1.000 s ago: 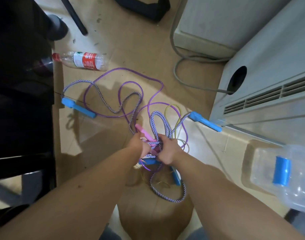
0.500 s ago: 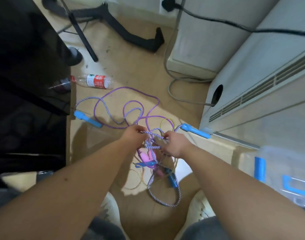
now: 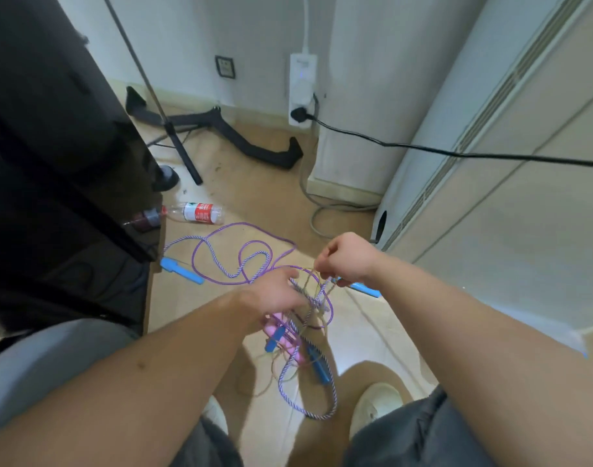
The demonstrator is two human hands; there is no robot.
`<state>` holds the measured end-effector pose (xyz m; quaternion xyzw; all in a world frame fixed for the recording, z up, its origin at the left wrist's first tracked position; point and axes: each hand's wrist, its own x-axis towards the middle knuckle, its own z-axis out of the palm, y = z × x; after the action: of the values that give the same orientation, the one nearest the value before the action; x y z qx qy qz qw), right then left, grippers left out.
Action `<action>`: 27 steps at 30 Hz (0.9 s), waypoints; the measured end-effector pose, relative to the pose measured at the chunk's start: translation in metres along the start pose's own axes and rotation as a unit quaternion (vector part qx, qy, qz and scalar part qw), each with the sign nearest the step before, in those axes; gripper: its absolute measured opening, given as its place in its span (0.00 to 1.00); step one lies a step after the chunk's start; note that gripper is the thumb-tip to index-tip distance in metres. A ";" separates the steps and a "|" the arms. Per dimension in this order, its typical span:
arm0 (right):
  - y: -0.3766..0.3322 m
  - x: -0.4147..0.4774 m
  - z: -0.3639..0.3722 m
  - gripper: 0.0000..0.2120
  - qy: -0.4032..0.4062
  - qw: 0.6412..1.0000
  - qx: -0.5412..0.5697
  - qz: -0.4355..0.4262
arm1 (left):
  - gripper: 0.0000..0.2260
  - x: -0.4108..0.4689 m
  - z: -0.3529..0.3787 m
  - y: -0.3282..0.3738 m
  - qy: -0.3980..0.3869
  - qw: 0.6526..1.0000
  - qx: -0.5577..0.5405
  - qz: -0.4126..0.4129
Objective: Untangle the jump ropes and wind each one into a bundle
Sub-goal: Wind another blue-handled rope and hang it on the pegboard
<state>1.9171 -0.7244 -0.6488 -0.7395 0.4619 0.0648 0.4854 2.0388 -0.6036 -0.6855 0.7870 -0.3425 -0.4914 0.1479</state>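
- The tangled jump ropes [image 3: 313, 305] hang between and below both hands, with purple and striped loops trailing on the floor [image 3: 254, 193] beyond the left hand [image 3: 275, 294].
- The left hand, back up, grips the knot; the pink handles [image 3: 275, 326] are just beneath it.
- The right hand [image 3: 347, 259], raised higher with fingers curled, pinches a thin yellow cord [image 3: 309, 274].
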 end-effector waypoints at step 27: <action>-0.051 -0.065 -0.040 0.04 -0.028 0.983 0.065 -0.170 | 0.14 -0.101 -0.100 0.096 0.221 0.953 -0.070 0.196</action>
<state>1.9039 -0.7099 -0.5592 -0.7718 0.3193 -0.0282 0.5491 2.0601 -0.6142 -0.5152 0.7808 -0.4140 -0.2895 0.3676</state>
